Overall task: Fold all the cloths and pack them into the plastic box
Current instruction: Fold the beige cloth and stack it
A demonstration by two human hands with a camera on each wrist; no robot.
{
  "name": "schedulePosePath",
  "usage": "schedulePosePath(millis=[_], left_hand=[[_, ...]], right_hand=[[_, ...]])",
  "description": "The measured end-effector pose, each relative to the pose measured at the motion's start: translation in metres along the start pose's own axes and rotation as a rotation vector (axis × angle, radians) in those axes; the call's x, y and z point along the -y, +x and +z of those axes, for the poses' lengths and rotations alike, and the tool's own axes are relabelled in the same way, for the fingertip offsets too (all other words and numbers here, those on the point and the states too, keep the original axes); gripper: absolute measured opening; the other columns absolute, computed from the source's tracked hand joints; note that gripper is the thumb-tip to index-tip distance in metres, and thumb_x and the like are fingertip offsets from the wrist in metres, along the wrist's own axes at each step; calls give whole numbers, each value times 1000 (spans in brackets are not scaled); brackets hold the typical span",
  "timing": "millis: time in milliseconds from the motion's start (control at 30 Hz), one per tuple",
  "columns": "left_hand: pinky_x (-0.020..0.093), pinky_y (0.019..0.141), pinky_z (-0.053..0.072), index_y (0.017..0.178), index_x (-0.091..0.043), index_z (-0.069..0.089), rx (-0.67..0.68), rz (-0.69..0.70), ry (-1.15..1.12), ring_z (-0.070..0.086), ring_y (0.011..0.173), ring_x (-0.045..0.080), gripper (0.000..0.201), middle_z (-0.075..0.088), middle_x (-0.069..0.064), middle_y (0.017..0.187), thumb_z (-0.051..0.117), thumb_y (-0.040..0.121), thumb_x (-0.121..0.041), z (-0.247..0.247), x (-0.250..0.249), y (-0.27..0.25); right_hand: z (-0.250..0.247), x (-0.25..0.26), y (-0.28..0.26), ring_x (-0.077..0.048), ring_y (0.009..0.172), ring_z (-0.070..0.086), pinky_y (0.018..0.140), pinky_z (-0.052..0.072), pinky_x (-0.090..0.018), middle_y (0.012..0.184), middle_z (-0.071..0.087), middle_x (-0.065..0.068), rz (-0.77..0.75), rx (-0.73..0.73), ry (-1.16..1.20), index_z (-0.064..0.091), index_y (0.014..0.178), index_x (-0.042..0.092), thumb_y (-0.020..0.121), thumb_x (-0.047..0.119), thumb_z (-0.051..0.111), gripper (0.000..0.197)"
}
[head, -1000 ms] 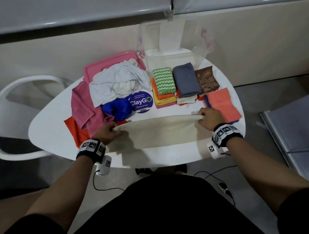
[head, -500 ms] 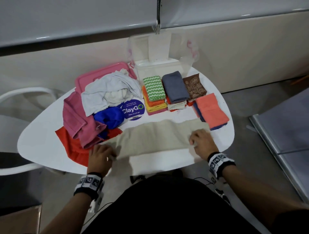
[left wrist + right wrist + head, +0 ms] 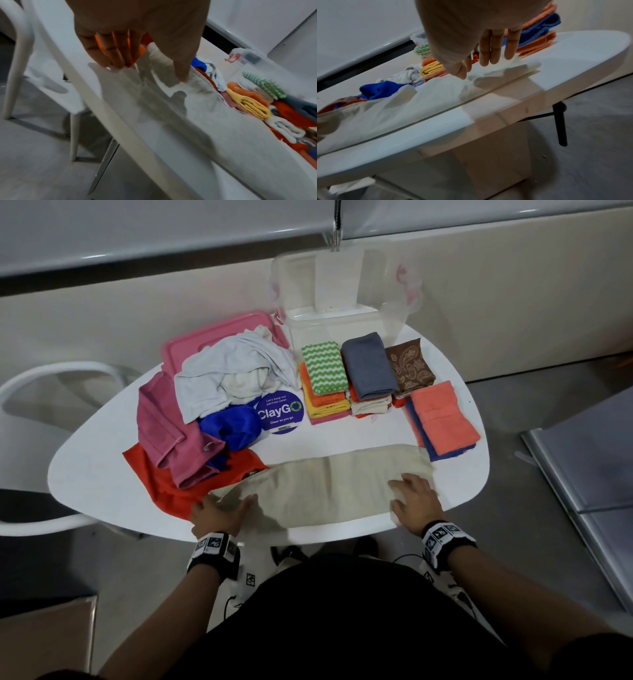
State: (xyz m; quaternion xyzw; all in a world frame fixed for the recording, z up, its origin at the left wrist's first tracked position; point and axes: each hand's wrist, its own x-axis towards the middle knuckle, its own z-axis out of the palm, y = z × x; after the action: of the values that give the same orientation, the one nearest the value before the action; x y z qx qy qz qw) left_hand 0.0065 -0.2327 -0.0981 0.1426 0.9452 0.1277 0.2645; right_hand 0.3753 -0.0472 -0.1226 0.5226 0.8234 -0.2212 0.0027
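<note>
The long beige cloth (image 3: 329, 484), folded into a soft strip, lies across the near edge of the white oval worktop (image 3: 102, 460), its left end over the flat red-orange cloth (image 3: 161, 481). It looks light, limp and a little grippy — it should crease easily but sag if lifted by one point, so the two short ends are the places to take hold. The left hand (image 3: 219, 515) rests at the left end, fingers straight and spread, clamping nothing. The right hand (image 3: 412, 501) lies flat on the right end — grip apart, pressing down. The clear plastic box (image 3: 342, 299) stands at the far edge, behind the folded stacks.
</note>
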Motion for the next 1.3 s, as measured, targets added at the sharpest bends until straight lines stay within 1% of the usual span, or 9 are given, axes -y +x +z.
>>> schedulePosePath(millis=[300, 400, 533, 733, 833, 1000, 1100, 1200, 1300], left_hand=[[37, 83, 46, 99, -16, 68, 20, 97, -206, 61, 100, 39, 42, 68, 14, 104, 58, 75, -49, -5, 4, -7], [34, 76, 46, 104, -15, 66, 137, 113, -350, 65, 94, 34, 51, 69, 12, 99, 63, 68, -51, -13, 19, -6], [32, 63, 50, 110, -14, 60, 198, 72, -536, 65, 86, 30, 27, 68, 11, 96, 71, 86, -15, -27, 25, -2], [28, 63, 48, 100, -10, 60, 163, 342, -589, 61, 79, 24, 20, 65, 4, 85, 63, 81, -14, -49, -36, -22], [20, 62, 46, 88, -17, 59, 220, 516, -547, 58, 70, 6, 14, 65, 2, 82, 63, 75, -20, -42, -85, -57], [38, 77, 58, 104, -21, 54, 761, 685, -584, 67, 94, 20, 30, 64, 4, 116, 67, 78, -14, 4, -153, -119], [35, 88, 54, 127, -17, 47, 986, 718, -572, 61, 108, 21, 57, 50, 2, 133, 63, 77, 3, 26, -176, -136], [34, 87, 53, 131, -18, 49, 597, 775, -425, 59, 108, 18, 58, 53, 1, 131, 64, 79, 3, 47, -176, -115], [45, 98, 45, 136, -23, 49, 337, 838, -8, 49, 120, 27, 64, 50, 4, 137, 73, 76, -22, 67, -168, -83]], right_hand=[[-16, -5, 16, -29, 117, 55, 96, 48, -43, 130, 48, -8, 288, 50, 187, 49, 139, 28, 88, 37, 64, 54], [-19, -7, 19, -29, 119, 55, 98, 47, -42, 138, 42, -9, 309, 193, 115, 32, 151, 30, 91, 37, 57, 65], [-23, -1, 26, -29, 119, 54, 98, 46, -41, 144, 36, -10, 287, 284, 66, 17, 154, 34, 90, 32, 52, 73], [-38, 24, 31, -18, 85, 60, 88, 51, -35, 99, 60, -4, 243, 12, 416, 58, 127, 32, 89, 21, 60, 39], [-49, 46, 27, -20, 76, 66, 73, 50, -30, 88, 68, -4, 211, 169, 723, 70, 101, 30, 95, 30, 61, 11], [-61, 64, 25, -25, 73, 71, 61, 55, -28, 86, 73, -11, 418, 475, 1245, 69, 99, 12, 96, 70, 22, 75], [-62, 51, 26, 3, 63, 66, 62, 49, -18, 84, 66, 4, 506, 321, 1306, 55, 91, 28, 106, 41, 35, 28], [-63, 24, 29, 13, 79, 65, 76, 49, -10, 83, 74, 18, 537, 351, 1401, 58, 105, 35, 86, 70, 46, 41], [-69, 12, 23, -28, 111, 66, 100, 49, -40, 117, 70, -11, 575, 486, 1539, 64, 128, 17, 71, 76, 61, 82]])
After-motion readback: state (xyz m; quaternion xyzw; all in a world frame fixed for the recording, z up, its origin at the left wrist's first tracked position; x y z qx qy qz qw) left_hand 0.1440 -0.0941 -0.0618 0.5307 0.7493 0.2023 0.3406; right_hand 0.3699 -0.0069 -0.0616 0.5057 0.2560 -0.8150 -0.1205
